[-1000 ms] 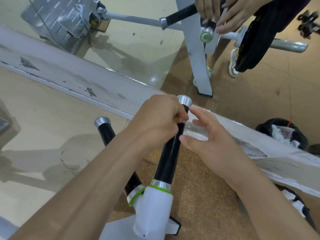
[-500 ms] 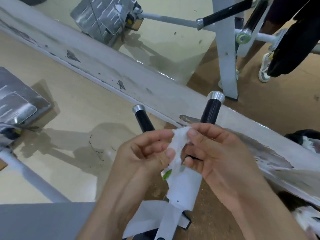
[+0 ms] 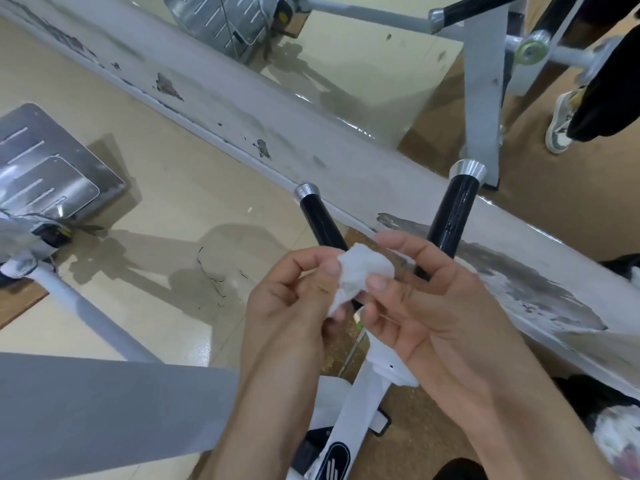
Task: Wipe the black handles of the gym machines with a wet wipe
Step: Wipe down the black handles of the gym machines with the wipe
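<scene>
Head view: left hand [image 3: 291, 299] and right hand [image 3: 426, 306] both pinch the wet wipe [image 3: 363, 271]; soft, limp, so bunch it around the right black handle [image 3: 453, 216].

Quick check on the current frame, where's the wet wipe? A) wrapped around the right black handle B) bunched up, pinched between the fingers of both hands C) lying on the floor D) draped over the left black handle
B: the wet wipe is crumpled between the fingertips of the left hand and right hand, in front of the two black handles and on neither one.
</scene>
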